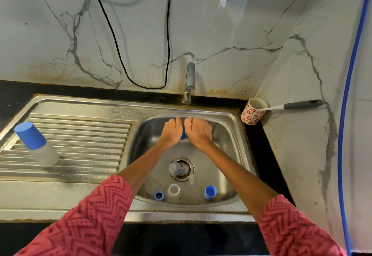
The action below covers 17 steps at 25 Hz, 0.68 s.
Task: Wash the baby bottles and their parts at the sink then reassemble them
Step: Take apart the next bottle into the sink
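Observation:
My left hand (171, 130) and my right hand (198, 130) are side by side in the far part of the sink basin (225, 135), below the tap (189, 82). Both grip a small blue part (183, 134) between them; most of it is hidden. An assembled bottle with a blue cap (36, 144) lies on the drainboard (84, 135). On the basin floor sit a blue ring (159, 195), a clear bottle body (174, 191), a blue cap (210, 192) and a clear part (177, 169) over the drain.
A patterned red-and-white cup (252, 114) holding a grey-handled brush (302, 104) stands in the right corner of the black counter. A black cable (167, 34) hangs against the marble wall, and a blue hose (346, 95) runs down the right side.

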Tool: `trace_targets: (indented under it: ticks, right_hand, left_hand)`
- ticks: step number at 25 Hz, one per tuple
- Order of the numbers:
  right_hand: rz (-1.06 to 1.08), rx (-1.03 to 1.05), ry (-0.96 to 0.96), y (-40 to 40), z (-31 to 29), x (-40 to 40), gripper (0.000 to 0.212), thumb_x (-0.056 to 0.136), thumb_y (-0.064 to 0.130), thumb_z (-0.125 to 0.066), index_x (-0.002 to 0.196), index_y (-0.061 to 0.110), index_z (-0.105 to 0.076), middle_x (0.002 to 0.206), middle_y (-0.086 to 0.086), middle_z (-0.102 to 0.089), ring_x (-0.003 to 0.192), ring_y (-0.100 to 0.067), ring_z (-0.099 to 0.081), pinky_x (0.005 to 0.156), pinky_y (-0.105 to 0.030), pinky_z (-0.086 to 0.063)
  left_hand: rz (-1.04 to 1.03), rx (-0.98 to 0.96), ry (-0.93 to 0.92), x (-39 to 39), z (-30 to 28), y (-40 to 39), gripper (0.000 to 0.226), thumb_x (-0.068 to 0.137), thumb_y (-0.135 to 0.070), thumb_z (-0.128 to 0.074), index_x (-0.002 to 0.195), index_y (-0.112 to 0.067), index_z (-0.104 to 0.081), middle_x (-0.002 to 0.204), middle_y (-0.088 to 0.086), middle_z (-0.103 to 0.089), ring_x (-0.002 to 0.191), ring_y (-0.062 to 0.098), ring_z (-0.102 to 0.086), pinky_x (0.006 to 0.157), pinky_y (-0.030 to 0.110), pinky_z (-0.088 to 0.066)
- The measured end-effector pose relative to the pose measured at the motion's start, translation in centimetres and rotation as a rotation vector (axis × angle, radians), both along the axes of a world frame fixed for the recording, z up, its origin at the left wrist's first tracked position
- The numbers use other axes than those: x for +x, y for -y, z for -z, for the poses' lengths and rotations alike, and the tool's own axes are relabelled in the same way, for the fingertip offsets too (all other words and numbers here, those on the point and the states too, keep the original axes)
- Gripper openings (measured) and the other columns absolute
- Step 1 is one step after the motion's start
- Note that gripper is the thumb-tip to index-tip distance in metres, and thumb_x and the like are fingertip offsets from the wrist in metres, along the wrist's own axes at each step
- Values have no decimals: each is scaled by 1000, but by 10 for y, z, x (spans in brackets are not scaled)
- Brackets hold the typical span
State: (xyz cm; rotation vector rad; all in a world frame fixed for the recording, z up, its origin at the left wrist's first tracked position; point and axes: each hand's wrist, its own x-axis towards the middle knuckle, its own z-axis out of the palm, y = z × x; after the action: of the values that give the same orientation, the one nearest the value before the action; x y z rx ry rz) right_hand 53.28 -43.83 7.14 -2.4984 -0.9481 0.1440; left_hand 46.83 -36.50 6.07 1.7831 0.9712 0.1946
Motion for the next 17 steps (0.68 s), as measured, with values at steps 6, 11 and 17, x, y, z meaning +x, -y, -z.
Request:
trace_targets:
  ticks: [6, 11, 17]
  right_hand:
    - [-553, 56, 514, 4, -26, 12, 50, 86, 33, -21, 59, 9, -55, 51, -8, -53, 46, -22, -46, 52, -26, -24]
    - [-509, 4, 358, 7, -2, 13, 50, 92, 43, -22, 89, 7, -55, 75, -11, -63, 65, -28, -58, 56, -30, -31]
    - [-87, 78, -249, 1, 18, -2, 39, 99, 44, -36, 89, 10, -54, 77, -4, -56, 68, -16, -52, 62, -27, -38]
  left_hand:
    - [315, -1163, 6, -9, -11, -23, 62, 94, -48, -23, 65, -5, -58, 48, 3, -47, 27, 2, -34, 24, 8, -20]
    - [68, -955, 41, -10, 1, -15, 54, 98, -45, -27, 82, -5, -60, 64, 10, -58, 43, 9, -51, 38, 11, -38]
    - [-162, -166, 205, -5, 28, 1, 32, 102, -24, -32, 113, -3, -54, 103, 18, -58, 72, 15, -57, 49, 17, -48]
